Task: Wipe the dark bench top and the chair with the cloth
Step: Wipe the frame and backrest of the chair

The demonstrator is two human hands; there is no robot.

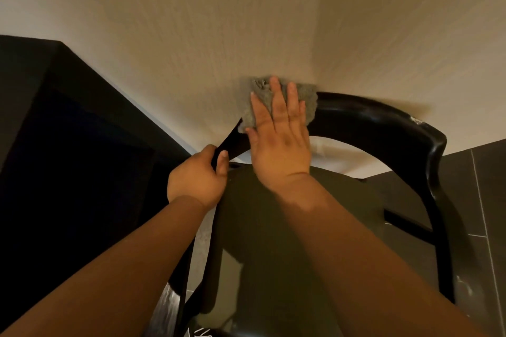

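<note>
A right hand (279, 139) presses a grey cloth (282, 101) flat, fingers spread, on the black chair's (383, 123) curved top rail; the left hand (197, 178) grips the rail's end beside the dark bench (68, 131).

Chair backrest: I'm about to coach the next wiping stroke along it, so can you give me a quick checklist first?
1. Cloth lies on the chair top rail: ok.
2. Right hand flat on the cloth: ok.
3. Left hand grips the rail, steadying the chair: ok.
4. Rail to the right free of things: ok.
5. Rail has a pale scuff at the right bend; dirt or damage: cannot tell.
6. Dark bench top wiped: cannot tell.
</note>
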